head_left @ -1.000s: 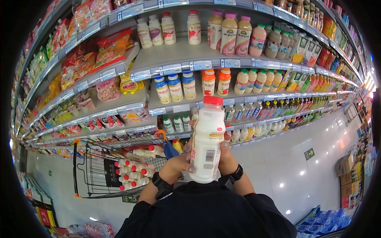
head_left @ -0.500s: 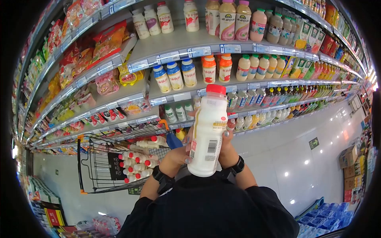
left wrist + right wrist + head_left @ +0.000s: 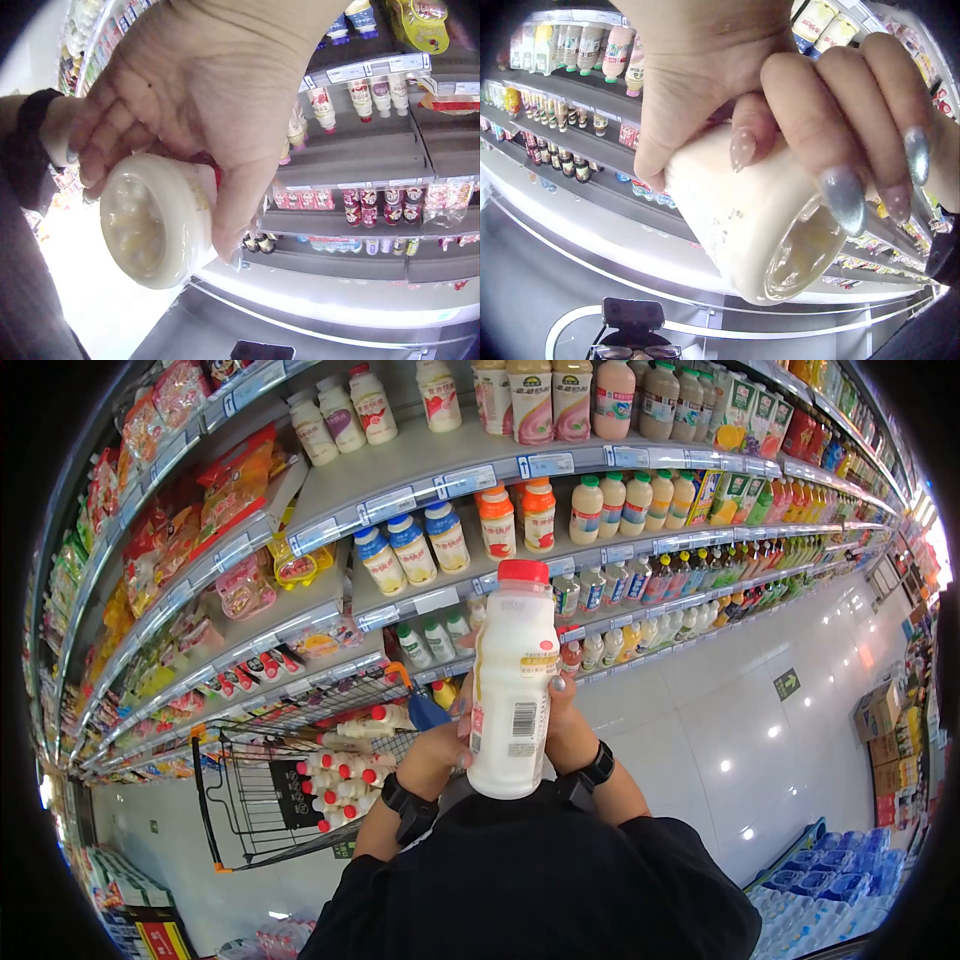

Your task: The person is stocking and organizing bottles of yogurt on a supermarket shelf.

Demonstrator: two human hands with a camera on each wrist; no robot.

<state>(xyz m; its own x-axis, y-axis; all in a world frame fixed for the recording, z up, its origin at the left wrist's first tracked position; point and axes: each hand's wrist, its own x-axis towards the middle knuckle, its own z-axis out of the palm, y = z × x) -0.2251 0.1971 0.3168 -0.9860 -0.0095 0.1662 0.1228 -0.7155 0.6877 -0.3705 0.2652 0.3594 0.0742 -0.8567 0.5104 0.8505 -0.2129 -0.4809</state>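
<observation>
Both hands hold a white plastic drink bottle with a red cap, upright in the head view in front of the chest. Its barcode side faces the head camera. My left hand grips its left side, and my right hand holds its right side. In the left wrist view, thumb and fingers of the left hand curve round the bottle, whose base faces that camera. Seen from the right wrist, the painted-nail fingers of the right hand curl over the bottle.
A shopping cart at the left carries several red-capped bottles. Ahead run curved shelves with blue-capped bottles, orange-capped bottles and bagged snacks. Cartons and wrapped water bottles stand on the right.
The head view has shifted, so the upper shelves sit higher and farther left. The bottle has risen a little in view and stands straighter, with both hands still on it.
</observation>
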